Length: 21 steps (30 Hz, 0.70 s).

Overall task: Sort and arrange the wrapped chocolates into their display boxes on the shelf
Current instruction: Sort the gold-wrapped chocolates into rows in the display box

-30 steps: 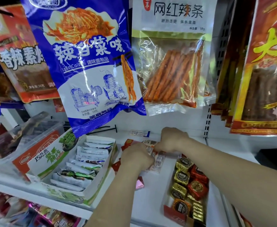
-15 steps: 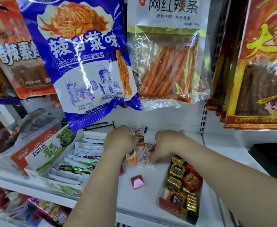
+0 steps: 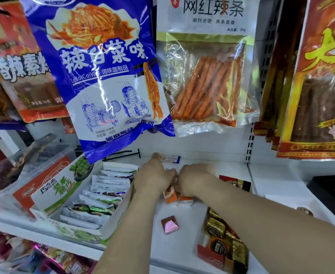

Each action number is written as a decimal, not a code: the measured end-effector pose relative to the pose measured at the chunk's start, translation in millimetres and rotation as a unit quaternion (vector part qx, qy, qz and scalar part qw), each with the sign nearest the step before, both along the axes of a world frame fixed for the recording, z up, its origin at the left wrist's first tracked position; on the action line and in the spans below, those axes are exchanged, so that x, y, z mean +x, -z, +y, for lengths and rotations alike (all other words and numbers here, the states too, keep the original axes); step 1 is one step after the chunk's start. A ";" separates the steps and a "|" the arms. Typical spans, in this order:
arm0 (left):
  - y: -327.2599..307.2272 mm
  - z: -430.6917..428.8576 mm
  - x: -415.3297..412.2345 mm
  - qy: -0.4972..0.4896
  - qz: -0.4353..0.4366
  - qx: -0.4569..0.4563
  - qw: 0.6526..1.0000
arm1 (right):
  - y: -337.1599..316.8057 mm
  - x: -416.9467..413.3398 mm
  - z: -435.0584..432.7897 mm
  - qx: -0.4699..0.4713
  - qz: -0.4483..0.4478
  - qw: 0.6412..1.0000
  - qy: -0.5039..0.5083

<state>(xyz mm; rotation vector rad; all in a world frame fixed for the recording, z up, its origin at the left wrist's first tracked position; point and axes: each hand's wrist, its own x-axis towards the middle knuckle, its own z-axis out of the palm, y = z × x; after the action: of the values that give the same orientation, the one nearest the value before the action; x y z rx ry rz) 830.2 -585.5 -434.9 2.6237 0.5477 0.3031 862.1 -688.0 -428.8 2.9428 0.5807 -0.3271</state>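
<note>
- Two small orange-wrapped chocolates (image 3: 177, 197) lie on the white shelf (image 3: 178, 254), near its middle. They are crinkled foil squares with pale printed labels, side by side and touching, half hidden under the hands.
- The left hand (image 3: 154, 178) and right hand (image 3: 195, 181) meet knuckle to knuckle right above them, backs to the camera. The fingers of both curl downward onto the pile; whether they actually grip a piece, I cannot tell.
- A pink pyramid chocolate (image 3: 170, 225) in shiny foil sits alone nearer the front edge, apart from the orange pair.
- To the right, a red display box (image 3: 210, 256) holds gold and orange foil chocolates (image 3: 215, 228) with round dark seals, packed close; the right forearm crosses over it.
- To the left, a green-and-white display box (image 3: 119, 210) carries a row of white wrapped bars (image 3: 111, 181) standing on edge.
- A blue-ended bar (image 3: 170, 159) lies at the back of the shelf, just behind the left hand.
- Overhead hang a blue snack bag (image 3: 103, 76) and a clear bag of orange sticks (image 3: 206, 76).
</note>
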 end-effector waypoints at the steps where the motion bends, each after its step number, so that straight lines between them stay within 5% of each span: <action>1: 3.9 0.8 -1.2 -0.001 0.006 0.006 1.000 | 1.9 -1.5 2.5 0.007 0.003 1.000 0.009; 7: -3.0 7.7 0.7 -0.021 -0.052 -0.004 0.998 | -0.9 -1.2 11.7 0.078 0.058 0.995 0.007; 15: -17.5 15.9 -4.9 -0.026 -0.088 -0.035 0.995 | -6.4 7.2 13.3 0.056 0.139 0.989 0.009; 21: -13.4 10.9 -10.1 -0.010 -0.070 -0.028 0.997 | 2.8 5.5 15.2 0.030 0.016 0.998 -0.047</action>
<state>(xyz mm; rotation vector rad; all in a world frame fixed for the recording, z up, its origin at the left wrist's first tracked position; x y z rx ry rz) 820.0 -574.6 -421.5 2.5213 0.5276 0.4682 867.5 -672.8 -431.7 2.9593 0.7444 -0.3523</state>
